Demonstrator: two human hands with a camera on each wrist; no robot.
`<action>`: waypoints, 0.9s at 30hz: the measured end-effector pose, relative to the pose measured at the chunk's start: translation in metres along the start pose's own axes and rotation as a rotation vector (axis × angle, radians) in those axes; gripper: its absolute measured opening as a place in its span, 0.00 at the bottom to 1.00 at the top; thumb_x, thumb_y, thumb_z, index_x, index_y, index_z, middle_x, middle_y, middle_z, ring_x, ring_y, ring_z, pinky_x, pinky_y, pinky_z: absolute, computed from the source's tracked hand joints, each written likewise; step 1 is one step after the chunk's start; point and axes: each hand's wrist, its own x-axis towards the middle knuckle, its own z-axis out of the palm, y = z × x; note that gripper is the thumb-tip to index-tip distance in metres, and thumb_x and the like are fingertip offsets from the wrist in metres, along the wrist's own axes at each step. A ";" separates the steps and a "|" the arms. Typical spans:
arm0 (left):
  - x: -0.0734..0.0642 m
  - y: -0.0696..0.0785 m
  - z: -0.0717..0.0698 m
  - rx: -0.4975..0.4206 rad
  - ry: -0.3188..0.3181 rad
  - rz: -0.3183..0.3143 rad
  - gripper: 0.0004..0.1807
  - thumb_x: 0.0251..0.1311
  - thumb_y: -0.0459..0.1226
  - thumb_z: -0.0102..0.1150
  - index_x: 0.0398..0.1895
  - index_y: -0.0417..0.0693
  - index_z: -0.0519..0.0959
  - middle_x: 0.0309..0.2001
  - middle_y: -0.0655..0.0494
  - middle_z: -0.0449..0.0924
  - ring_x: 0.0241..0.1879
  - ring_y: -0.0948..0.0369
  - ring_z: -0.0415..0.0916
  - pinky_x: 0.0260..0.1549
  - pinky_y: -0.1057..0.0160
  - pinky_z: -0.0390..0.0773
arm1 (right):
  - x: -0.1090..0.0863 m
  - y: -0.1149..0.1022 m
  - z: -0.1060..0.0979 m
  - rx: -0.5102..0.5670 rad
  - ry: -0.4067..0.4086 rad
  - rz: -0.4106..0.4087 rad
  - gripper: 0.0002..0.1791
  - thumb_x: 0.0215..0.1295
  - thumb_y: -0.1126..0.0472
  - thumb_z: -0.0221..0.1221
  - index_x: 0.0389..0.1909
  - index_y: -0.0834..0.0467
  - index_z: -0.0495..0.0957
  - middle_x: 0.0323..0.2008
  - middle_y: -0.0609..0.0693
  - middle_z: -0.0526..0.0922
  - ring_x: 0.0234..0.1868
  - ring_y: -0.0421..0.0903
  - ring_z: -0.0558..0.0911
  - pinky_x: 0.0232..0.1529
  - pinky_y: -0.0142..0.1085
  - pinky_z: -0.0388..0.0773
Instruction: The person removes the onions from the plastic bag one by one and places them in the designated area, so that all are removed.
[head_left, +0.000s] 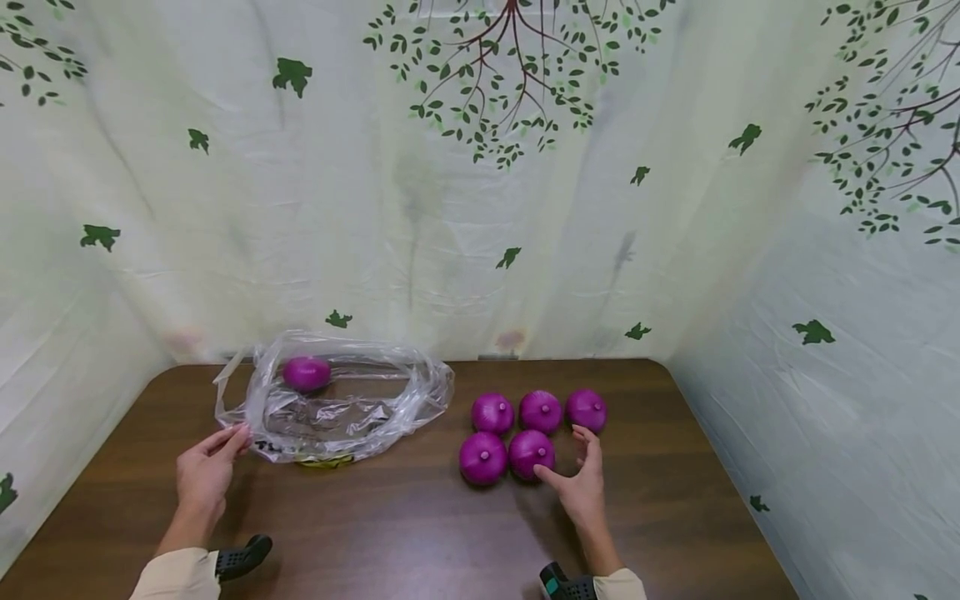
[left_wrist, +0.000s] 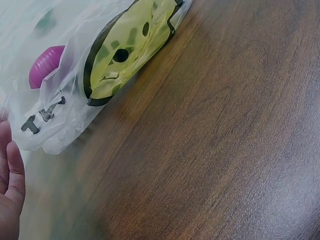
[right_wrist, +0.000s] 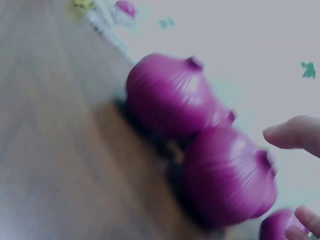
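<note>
At the left back of the table lies a clear plastic bag [head_left: 429, 392], its mouth spread wide, with one purple onion [head_left: 307, 374] inside. My left hand [head_left: 206, 475] pinches the bag's near left edge between thumb and fingers. A yellow printed figure [left_wrist: 115, 57] shows on the bag in the left wrist view. Right of the bag, several purple onions stand in two rows, stems up. My right hand [head_left: 583, 487] is at their right side, thumb beside the front right onion [head_left: 531, 450] and fingertips near the back right onion [head_left: 586, 407]. Its thumb and fingers are spread apart.
The brown wooden table [head_left: 390, 533] ends at a pale curtain [head_left: 330, 208] with leaf prints, which hangs behind it and along both sides. Two more back-row onions [head_left: 492, 413] and a front left onion [head_left: 482, 458] stand close beside the others.
</note>
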 end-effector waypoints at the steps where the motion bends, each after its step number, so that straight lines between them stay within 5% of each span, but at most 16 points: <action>1: 0.000 0.000 0.000 0.017 -0.002 0.002 0.09 0.60 0.50 0.61 0.41 0.63 0.85 0.26 0.76 0.79 0.31 0.73 0.78 0.34 0.79 0.73 | 0.001 -0.004 0.000 0.010 0.011 0.001 0.44 0.40 0.70 0.75 0.61 0.65 0.63 0.59 0.67 0.67 0.63 0.62 0.65 0.59 0.56 0.60; 4: 0.000 0.000 -0.001 0.015 0.001 0.014 0.11 0.59 0.51 0.62 0.42 0.62 0.85 0.27 0.76 0.79 0.31 0.73 0.79 0.35 0.79 0.74 | 0.002 -0.016 0.001 0.038 0.037 0.000 0.41 0.44 0.70 0.73 0.60 0.64 0.64 0.60 0.65 0.67 0.64 0.59 0.63 0.61 0.56 0.57; 11: 0.001 -0.001 0.001 -0.047 0.022 0.055 0.05 0.59 0.47 0.63 0.25 0.68 0.83 0.24 0.74 0.80 0.27 0.72 0.79 0.31 0.80 0.73 | 0.002 -0.045 0.017 0.090 0.028 -0.039 0.35 0.48 0.71 0.71 0.58 0.66 0.66 0.57 0.64 0.69 0.62 0.59 0.65 0.63 0.50 0.57; 18: 0.001 -0.003 0.005 -0.119 0.039 0.061 0.09 0.59 0.43 0.64 0.22 0.67 0.84 0.22 0.72 0.81 0.25 0.73 0.78 0.30 0.79 0.74 | -0.005 -0.085 0.042 0.100 -0.010 -0.079 0.32 0.46 0.75 0.69 0.54 0.68 0.69 0.54 0.65 0.69 0.57 0.59 0.69 0.59 0.55 0.62; 27: 0.000 -0.004 0.004 -0.102 0.043 0.057 0.07 0.59 0.45 0.64 0.23 0.68 0.84 0.22 0.72 0.81 0.25 0.72 0.78 0.29 0.79 0.74 | -0.001 -0.078 0.084 0.127 -0.082 -0.207 0.30 0.48 0.67 0.71 0.53 0.61 0.71 0.54 0.57 0.71 0.53 0.61 0.71 0.53 0.51 0.69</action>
